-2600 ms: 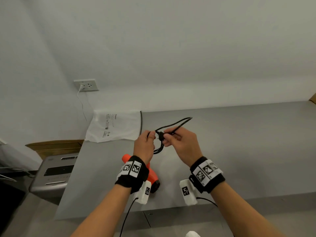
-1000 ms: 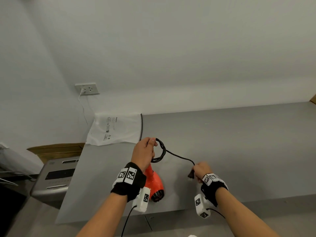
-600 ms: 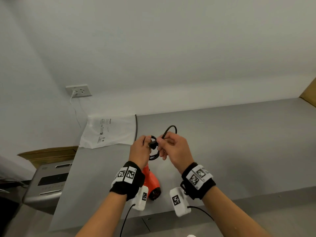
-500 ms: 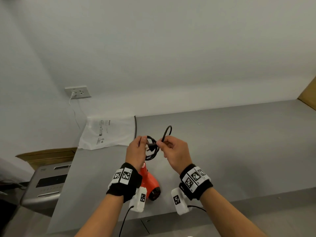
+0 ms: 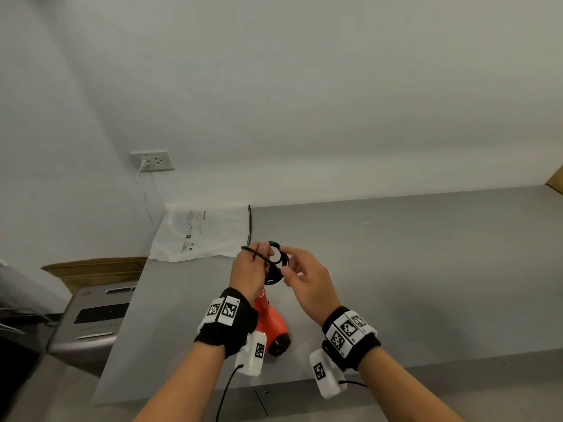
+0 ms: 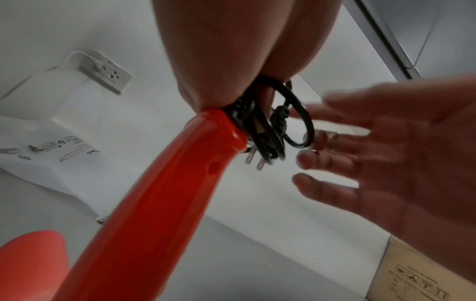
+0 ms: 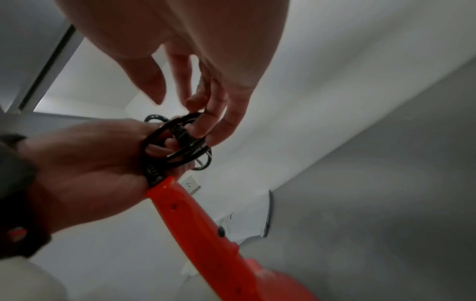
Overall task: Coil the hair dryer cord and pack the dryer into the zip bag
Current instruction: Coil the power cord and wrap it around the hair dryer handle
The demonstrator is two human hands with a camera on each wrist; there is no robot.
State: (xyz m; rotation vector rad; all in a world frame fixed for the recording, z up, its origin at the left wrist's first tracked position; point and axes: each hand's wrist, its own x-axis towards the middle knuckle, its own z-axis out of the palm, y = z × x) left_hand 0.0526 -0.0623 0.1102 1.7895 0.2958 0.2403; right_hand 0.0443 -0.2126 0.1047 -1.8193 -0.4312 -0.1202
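Note:
My left hand (image 5: 259, 257) grips the coiled black cord (image 5: 278, 263) at the top of the orange hair dryer's handle (image 5: 264, 303). The dryer (image 5: 274, 327) slants down from that hand, its barrel low by the table's front edge. In the left wrist view the coil (image 6: 270, 126) sits bunched under my fingers, with the plug's metal prongs (image 6: 255, 160) sticking out below. My right hand (image 5: 289, 263) is beside the coil with spread fingers (image 7: 206, 120) touching its outer loop and the thumb held apart. The white zip bag (image 5: 201, 233) lies flat at the table's far left corner.
The grey table (image 5: 426, 269) stretches to the right. A wall socket (image 5: 151, 160) with a white plug is above the bag. A grey machine (image 5: 91, 318) and a cardboard box (image 5: 91, 269) stand left of the table. A brown box corner (image 5: 556, 182) shows far right.
One second ago my right hand held the plug end pulled out to the right. It brought that end back to the coil and has since released it, its fingers now spread.

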